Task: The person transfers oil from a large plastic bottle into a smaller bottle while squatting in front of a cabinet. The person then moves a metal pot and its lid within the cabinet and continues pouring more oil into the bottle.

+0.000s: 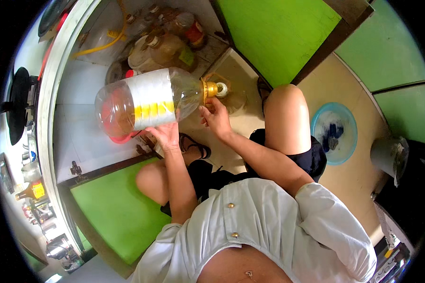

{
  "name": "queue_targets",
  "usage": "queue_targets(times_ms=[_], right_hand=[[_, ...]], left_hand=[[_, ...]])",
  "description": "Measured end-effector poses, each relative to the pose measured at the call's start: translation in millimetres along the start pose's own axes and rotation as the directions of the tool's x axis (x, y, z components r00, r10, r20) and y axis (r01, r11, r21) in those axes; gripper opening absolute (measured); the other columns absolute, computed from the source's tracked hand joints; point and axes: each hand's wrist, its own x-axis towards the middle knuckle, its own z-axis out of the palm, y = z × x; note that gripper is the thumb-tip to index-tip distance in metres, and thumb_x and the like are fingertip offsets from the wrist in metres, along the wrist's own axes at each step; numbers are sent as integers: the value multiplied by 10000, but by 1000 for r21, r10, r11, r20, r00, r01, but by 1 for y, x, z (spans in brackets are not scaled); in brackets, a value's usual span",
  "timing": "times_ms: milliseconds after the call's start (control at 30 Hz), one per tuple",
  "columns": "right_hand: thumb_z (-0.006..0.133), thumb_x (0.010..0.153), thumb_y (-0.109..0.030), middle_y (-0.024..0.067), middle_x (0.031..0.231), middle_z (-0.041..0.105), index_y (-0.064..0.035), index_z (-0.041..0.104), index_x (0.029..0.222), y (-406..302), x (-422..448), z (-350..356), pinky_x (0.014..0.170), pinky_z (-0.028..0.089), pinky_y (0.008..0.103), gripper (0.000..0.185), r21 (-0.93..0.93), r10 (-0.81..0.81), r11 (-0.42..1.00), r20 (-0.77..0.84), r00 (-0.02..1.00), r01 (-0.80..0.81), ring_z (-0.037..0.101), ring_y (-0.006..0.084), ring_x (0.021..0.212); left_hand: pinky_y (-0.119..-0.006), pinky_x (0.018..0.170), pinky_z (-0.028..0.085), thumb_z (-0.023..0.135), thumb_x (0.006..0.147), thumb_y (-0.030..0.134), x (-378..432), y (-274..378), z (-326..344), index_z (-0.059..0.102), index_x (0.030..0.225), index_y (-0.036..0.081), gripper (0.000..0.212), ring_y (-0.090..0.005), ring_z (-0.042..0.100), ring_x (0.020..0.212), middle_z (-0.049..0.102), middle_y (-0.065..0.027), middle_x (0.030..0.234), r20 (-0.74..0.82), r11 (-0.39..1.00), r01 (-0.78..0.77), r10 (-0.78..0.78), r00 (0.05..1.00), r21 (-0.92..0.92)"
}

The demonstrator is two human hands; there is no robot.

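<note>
A large clear plastic bottle (186, 91) with a white and yellow label lies on its side in the air, its gold-coloured neck pointing right. My left hand (165, 134) supports it from below near the label. At the neck, my right hand (216, 116) has its fingertips against or just beside the gold collar; how firmly they grip is not plain. Just past the neck, a white-rimmed mouth of another clear bottle (237, 102) shows, with that bottle standing on the floor. Something red, perhaps a basin (122, 138), shows behind and through the held bottle's base.
Dusty plastic bottles (171, 49) crowd the open cabinet, beside a yellow hose (102, 49). Green cabinet doors (124, 212) stand open on both sides. A blue basin (354, 134) holding dark cloth and a grey bin (386, 152) are at the right. Bottles and other items line the counter at the left.
</note>
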Motion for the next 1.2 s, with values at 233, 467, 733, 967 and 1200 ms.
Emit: queue_targets(times_ms=[233, 467, 733, 967, 1200], right_hand=[[530, 870, -102, 64, 652, 533, 30, 498, 948, 5, 11, -5, 452, 434, 287, 156, 3, -19, 1000, -55, 998, 19, 511, 134, 495], [539, 862, -103, 74, 635, 539, 24, 517, 920, 3, 10, -3, 466, 428, 299, 142, -26, -39, 999, -92, 995, 37, 500, 137, 480], [513, 882, -132, 46, 663, 535, 14, 510, 1019, 9, 13, -7, 443, 420, 260, 200, -34, -58, 998, -46, 997, 56, 521, 110, 510], [510, 880, -124, 47, 662, 537, 13, 518, 1042, -1, 9, -6, 445, 422, 250, 212, 25, -58, 998, -69, 996, 59, 519, 106, 513], [516, 876, -119, 47, 670, 551, 11, 516, 1016, 1, 10, -6, 444, 430, 254, 190, 25, -64, 998, -76, 995, 66, 527, 107, 512]], left_hand=[[-476, 995, 309, 721, 538, 549, 6, -1, 10, 350, 1317, 190, 935, -202, 338, 1227, 358, 21, 1352, 6, 996, -1, 0, 1000, 85], [-446, 972, 351, 711, 574, 548, 8, -3, 20, 350, 1309, 168, 903, -201, 370, 1193, 384, 2, 1322, 16, 985, -22, 20, 1000, 169], [-438, 935, 367, 719, 617, 527, 6, -3, 38, 376, 1268, 190, 809, -192, 389, 1156, 395, 8, 1294, 10, 944, -74, 75, 997, 320], [-440, 927, 376, 680, 648, 555, 9, -3, 41, 369, 1278, 183, 795, -200, 402, 1140, 409, -6, 1285, 41, 896, -131, 125, 991, 424], [-436, 923, 379, 658, 678, 550, 9, -4, 41, 368, 1276, 175, 763, -204, 411, 1128, 410, -8, 1278, 56, 881, -147, 136, 989, 449]])
